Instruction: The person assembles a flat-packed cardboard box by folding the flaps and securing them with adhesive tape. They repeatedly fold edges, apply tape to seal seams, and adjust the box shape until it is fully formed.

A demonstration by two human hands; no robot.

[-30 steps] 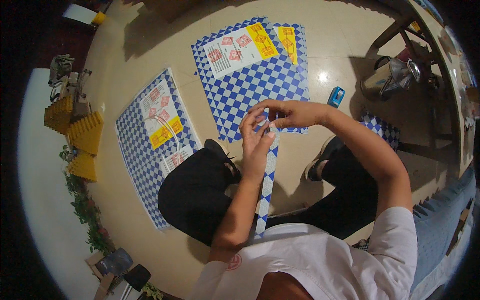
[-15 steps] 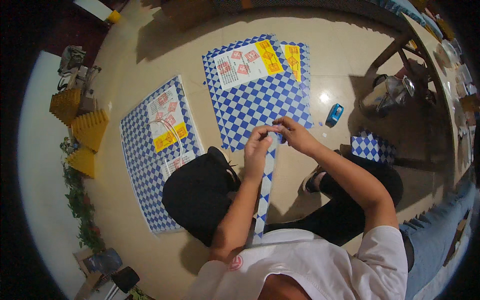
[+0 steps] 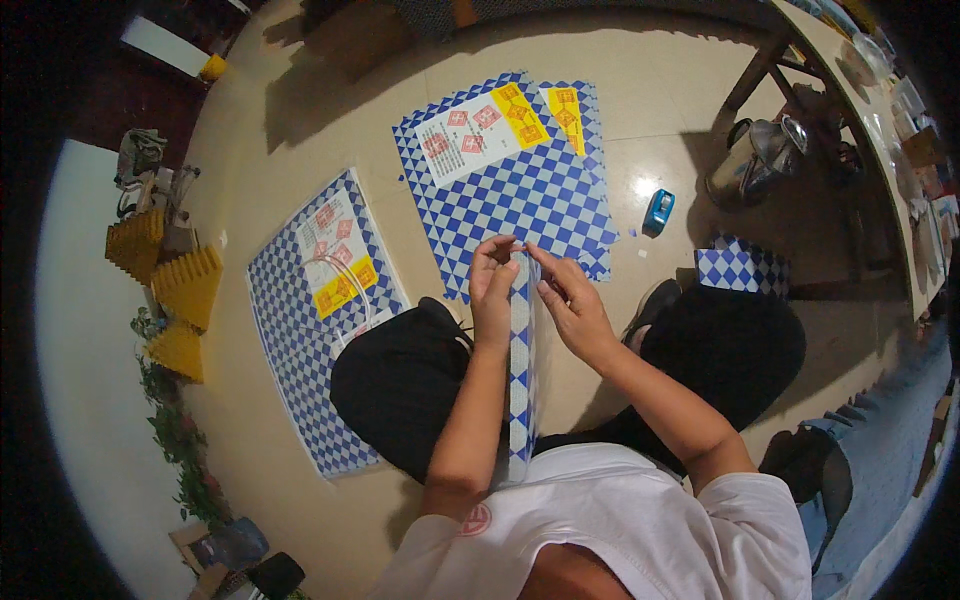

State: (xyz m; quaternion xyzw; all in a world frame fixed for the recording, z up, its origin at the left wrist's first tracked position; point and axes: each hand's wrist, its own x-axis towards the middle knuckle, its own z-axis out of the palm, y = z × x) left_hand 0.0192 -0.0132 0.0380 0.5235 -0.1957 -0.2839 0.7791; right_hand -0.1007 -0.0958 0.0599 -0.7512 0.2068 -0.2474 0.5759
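Between my knees stands a blue-and-white checkered panel (image 3: pixel 519 370), seen almost edge-on, reaching from my chest to my hands. My left hand (image 3: pixel 491 300) pinches its far end, thumb on top and fingers curled to the left side. Against the right side of that same end, my right hand (image 3: pixel 572 305) has its index fingertip at the corner and the thumb close by; its grip looks closed. What lies right between the fingertips is too small to make out. Beyond my hands, a matching checkered sheet (image 3: pixel 510 210) with a white-and-yellow printed patch lies on the floor, overlapping another.
A plastic-wrapped checkered stack (image 3: pixel 290 290) with a white cord (image 3: pixel 352 280) lies left of my knee. Right of the sheets is a blue tape dispenser (image 3: pixel 658 213). A small checkered piece (image 3: pixel 742 268), a metal kettle (image 3: pixel 750 165) and a wooden table (image 3: pixel 890 170) stand farther right.
My hands have shifted slightly left with the panel, which now shows more of its right face. My right hand has turned from a raised-wrist pinch to lie along the panel's right side.
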